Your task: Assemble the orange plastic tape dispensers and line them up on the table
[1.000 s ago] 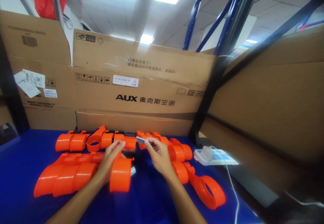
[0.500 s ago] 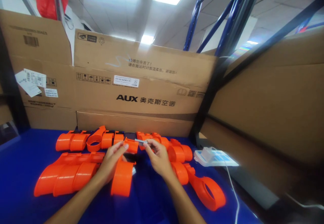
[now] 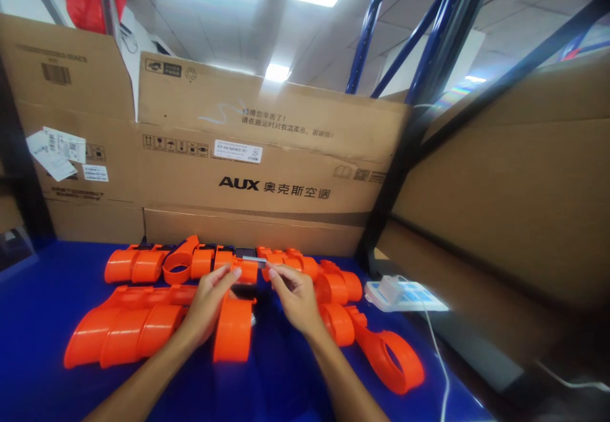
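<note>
My left hand [image 3: 212, 298] is closed round a glossy orange plastic piece [image 3: 246, 272] with a curved, band-like body. A thin grey toothed-looking strip [image 3: 255, 261] lies along the top edge of that piece. Thumb and fingers of my right hand [image 3: 295, 292] are pinched at the strip's right end; the exact contact is small and blurred. Just below my hands, a larger orange curved band [image 3: 233, 330] stands on the blue table surface [image 3: 281, 384], with something small and white partly hidden behind it.
More orange pieces stand in a back row [image 3: 147, 264], a left group [image 3: 128, 333] and a right group [image 3: 338, 285]. An orange loop [image 3: 398, 361] lies front right, near a white power strip [image 3: 405, 295] with a cable. A cardboard wall [image 3: 267, 218] closes off the back.
The grey strip has shifted left, from sticking out at the piece's right end to lying along its top. The larger orange band sits slightly further right and upright.
</note>
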`<move>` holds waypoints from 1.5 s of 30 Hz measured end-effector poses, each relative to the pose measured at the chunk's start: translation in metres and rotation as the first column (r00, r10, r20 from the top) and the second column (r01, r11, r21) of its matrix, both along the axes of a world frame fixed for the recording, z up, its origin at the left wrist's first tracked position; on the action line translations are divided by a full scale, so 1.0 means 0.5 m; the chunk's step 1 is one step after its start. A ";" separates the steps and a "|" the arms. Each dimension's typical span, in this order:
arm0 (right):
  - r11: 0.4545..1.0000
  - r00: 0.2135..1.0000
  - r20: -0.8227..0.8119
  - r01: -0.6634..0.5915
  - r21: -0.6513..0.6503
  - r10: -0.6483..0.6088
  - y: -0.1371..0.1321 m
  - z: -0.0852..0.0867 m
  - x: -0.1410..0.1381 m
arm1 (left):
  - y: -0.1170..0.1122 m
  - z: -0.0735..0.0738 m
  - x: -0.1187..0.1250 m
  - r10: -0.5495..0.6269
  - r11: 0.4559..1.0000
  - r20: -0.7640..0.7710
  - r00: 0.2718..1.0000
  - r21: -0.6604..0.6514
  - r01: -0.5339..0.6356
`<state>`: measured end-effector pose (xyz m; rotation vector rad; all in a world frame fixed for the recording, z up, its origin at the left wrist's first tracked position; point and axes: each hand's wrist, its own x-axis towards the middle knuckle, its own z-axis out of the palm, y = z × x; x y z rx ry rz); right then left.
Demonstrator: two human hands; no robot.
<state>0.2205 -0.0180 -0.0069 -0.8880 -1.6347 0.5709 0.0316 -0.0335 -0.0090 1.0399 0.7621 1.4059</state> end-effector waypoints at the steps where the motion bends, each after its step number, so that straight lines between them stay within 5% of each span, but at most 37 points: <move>1: 1.000 1.000 0.020 -0.015 0.015 0.015 -0.001 0.000 -0.002 | 0.001 -0.002 0.000 -0.006 1.000 -0.022 1.000 0.017 0.007; 7: 0.991 0.974 0.221 -0.082 0.101 0.058 -0.006 0.003 -0.005 | 0.011 -0.019 0.004 -0.023 0.995 -0.129 0.991 0.094 0.036; 12: 0.990 0.913 0.401 0.017 0.140 -0.073 0.006 0.006 0.019 | 0.012 -0.011 0.004 -0.015 0.997 -0.123 0.992 0.077 0.025; 15: 0.976 0.773 0.600 0.119 0.181 -0.205 0.016 0.001 0.033 | 0.012 -0.007 0.003 0.010 1.000 -0.023 1.000 0.010 -0.010; 19: 0.980 0.527 0.827 0.129 0.151 -0.196 0.020 -0.014 0.039 | 0.012 -0.006 0.004 0.025 1.000 0.042 0.999 -0.020 -0.024; 24: 0.986 0.445 0.884 0.142 0.085 -0.140 0.024 -0.027 0.038 | 0.006 0.000 0.006 0.039 0.999 0.034 0.999 -0.026 -0.038; 31: 0.981 0.498 0.848 0.148 0.124 -0.182 0.020 -0.019 0.044 | 0.006 -0.002 0.004 0.020 1.000 0.015 1.000 -0.012 -0.020; 39: 0.972 0.848 0.477 0.175 0.157 -0.230 0.008 0.019 0.041 | 0.023 -0.030 0.009 0.042 0.998 0.018 0.999 -0.048 -0.041; 45: 0.959 0.930 0.325 0.085 0.269 -0.174 -0.008 0.025 0.012 | 0.023 -0.037 0.014 -0.020 1.000 -0.081 0.996 0.003 0.020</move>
